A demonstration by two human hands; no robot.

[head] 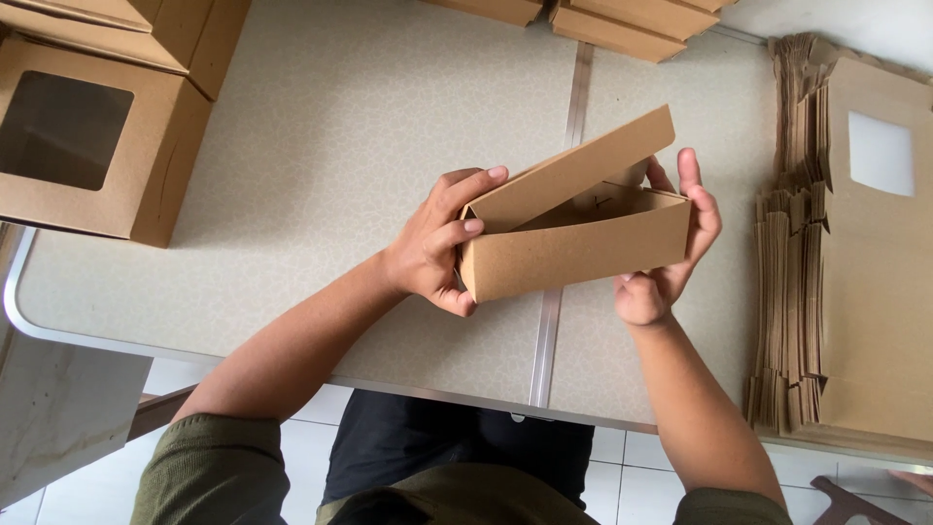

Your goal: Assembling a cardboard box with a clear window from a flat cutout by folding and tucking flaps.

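I hold a brown cardboard box above the table, partly folded into shape, its top flap tilted up and open. My left hand grips its left end, thumb below and fingers over the top corner. At the box's right end, my right hand clasps it with fingers reaching up behind the end wall.
A stack of flat brown box blanks with a window cutout lies at the right. Finished window boxes stand at the far left, more boxes at the far edge. The beige table has a metal seam down its middle.
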